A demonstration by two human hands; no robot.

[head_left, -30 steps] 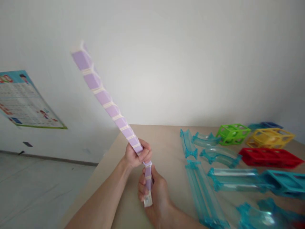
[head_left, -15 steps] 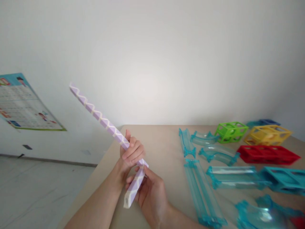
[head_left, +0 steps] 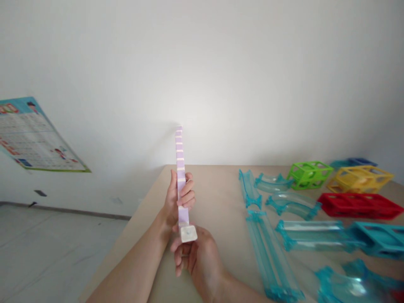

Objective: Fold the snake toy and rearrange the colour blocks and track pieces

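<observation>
A long, straight twisty snake puzzle, purple with pale seams, points away from me toward the wall. Its square white end faces me. My left hand is wrapped around the puzzle's middle part, the fingers crossing over its right side and the thumb up along the left. Close to the near end is my right hand, with its thumb and forefinger at either side of the puzzle, just behind the white end. The other fingers curl loosely below, and their contact is partly hidden.
Clear teal track pieces, straight and curved, lie on the right of the beige table. Beyond them stand green, yellow and red open-frame blocks. A poster hangs on the wall at left.
The puzzle has swung from slanting up-left to pointing straight ahead. Its near part, bent at an angle before, now lines up with the rest. Both hands stay on it.
</observation>
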